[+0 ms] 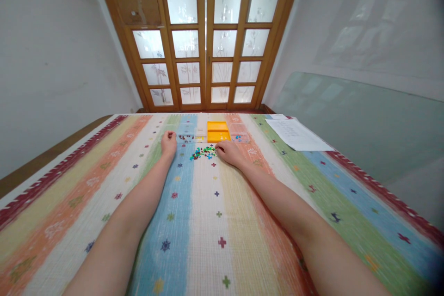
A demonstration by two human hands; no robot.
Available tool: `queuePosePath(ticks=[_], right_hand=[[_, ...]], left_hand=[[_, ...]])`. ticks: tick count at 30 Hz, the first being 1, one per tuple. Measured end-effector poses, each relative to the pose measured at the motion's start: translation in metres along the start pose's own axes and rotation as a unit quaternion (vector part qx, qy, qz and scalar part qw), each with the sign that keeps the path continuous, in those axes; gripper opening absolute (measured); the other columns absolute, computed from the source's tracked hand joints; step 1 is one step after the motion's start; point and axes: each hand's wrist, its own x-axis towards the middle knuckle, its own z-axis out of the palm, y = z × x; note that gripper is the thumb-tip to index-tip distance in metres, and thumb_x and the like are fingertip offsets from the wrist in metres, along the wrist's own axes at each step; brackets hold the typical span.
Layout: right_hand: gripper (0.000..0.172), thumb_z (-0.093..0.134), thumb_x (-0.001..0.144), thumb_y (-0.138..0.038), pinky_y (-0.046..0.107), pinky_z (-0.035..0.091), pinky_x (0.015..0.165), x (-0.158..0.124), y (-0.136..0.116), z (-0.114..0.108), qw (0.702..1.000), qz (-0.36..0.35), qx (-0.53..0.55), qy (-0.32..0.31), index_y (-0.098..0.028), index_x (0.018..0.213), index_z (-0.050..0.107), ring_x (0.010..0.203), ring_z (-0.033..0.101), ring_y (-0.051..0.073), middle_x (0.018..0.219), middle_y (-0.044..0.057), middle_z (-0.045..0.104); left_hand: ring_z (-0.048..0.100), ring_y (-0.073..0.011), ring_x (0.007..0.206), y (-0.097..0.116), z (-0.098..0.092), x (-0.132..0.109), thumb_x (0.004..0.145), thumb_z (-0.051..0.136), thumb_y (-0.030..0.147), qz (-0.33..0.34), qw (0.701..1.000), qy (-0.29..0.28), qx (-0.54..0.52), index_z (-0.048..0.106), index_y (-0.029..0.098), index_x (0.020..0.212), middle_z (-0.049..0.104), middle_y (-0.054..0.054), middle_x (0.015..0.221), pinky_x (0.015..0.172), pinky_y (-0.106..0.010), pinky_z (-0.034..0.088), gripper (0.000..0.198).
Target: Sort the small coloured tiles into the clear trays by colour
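My left hand (169,142) is closed, its fingers curled beside the left end of a clear open box holding dark red-brown pieces (186,138). Whatever it may hold is too small to make out. My right hand (227,151) has its fingers pinched together at the right edge of a loose pile of small green, blue and dark red pieces (204,152). Its fingertips hide what is between them. Just behind the pile stands an open yellow box (218,126) with a few pale pieces. To its right, a clear box (245,138) contains small blue pieces.
A striped, patterned tablecloth (208,222) covers the table. White sheets of paper (297,134) lie at the back right. A glass-like panel (364,125) leans on the right wall. Wooden doors with glass panes (207,41) stand beyond the table.
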Motion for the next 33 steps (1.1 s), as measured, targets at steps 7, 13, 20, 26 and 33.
queuePosePath(ticks=[7, 13, 20, 26, 33], right_hand=[[0.023, 0.055, 0.095, -0.016, 0.029, 0.046, 0.088, 0.000, -0.001, -0.001, 1.000, 0.003, 0.002, -0.007, -0.019, 0.098, 0.078, 0.097, 0.067, 0.021, 0.105, 0.007, 0.078], [0.024, 0.055, 0.095, -0.016, 0.028, 0.046, 0.088, -0.001, -0.002, -0.003, 1.000, 0.008, 0.008, -0.012, -0.019, 0.100, 0.078, 0.098, 0.067, 0.021, 0.106, 0.008, 0.078], [0.024, 0.054, 0.096, -0.016, 0.029, 0.045, 0.088, -0.001, -0.002, -0.003, 1.000, 0.004, 0.001, -0.014, -0.018, 0.100, 0.078, 0.098, 0.067, 0.022, 0.106, 0.008, 0.078], [0.024, 0.054, 0.098, -0.020, 0.029, 0.045, 0.086, 0.000, -0.003, -0.002, 1.000, 0.007, -0.023, -0.014, -0.019, 0.098, 0.078, 0.095, 0.066, 0.022, 0.102, 0.008, 0.078], [0.024, 0.054, 0.098, -0.020, 0.030, 0.045, 0.086, 0.000, -0.002, -0.003, 1.000, 0.002, -0.019, -0.013, -0.019, 0.098, 0.078, 0.096, 0.066, 0.022, 0.102, 0.008, 0.078]], left_hand=[[0.056, -0.0096, 0.061, -0.014, -0.009, 0.020, 0.083, 0.055, 0.024, -0.120, 0.984, 0.069, -0.109, 0.062, 0.016, 0.101, 0.066, -0.002, 0.085, 0.059, -0.019, 0.046, 0.021], [0.056, -0.0073, 0.058, -0.019, -0.019, 0.028, 0.078, 0.050, 0.016, -0.158, 0.963, 0.104, -0.191, 0.066, 0.014, 0.104, 0.071, -0.005, 0.093, 0.055, -0.018, 0.043, 0.031], [0.057, -0.0068, 0.056, -0.026, -0.025, 0.032, 0.078, 0.044, 0.016, -0.167, 0.962, 0.109, -0.186, 0.068, 0.014, 0.107, 0.073, -0.007, 0.099, 0.054, -0.019, 0.044, 0.038], [0.056, -0.0080, 0.056, -0.024, -0.024, 0.033, 0.076, 0.044, 0.017, -0.171, 0.965, 0.108, -0.165, 0.069, 0.014, 0.109, 0.073, -0.008, 0.097, 0.053, -0.020, 0.044, 0.041], [0.056, -0.0083, 0.055, -0.020, -0.024, 0.030, 0.079, 0.046, 0.018, -0.169, 0.969, 0.102, -0.149, 0.068, 0.013, 0.115, 0.073, -0.009, 0.099, 0.054, -0.021, 0.045, 0.042]])
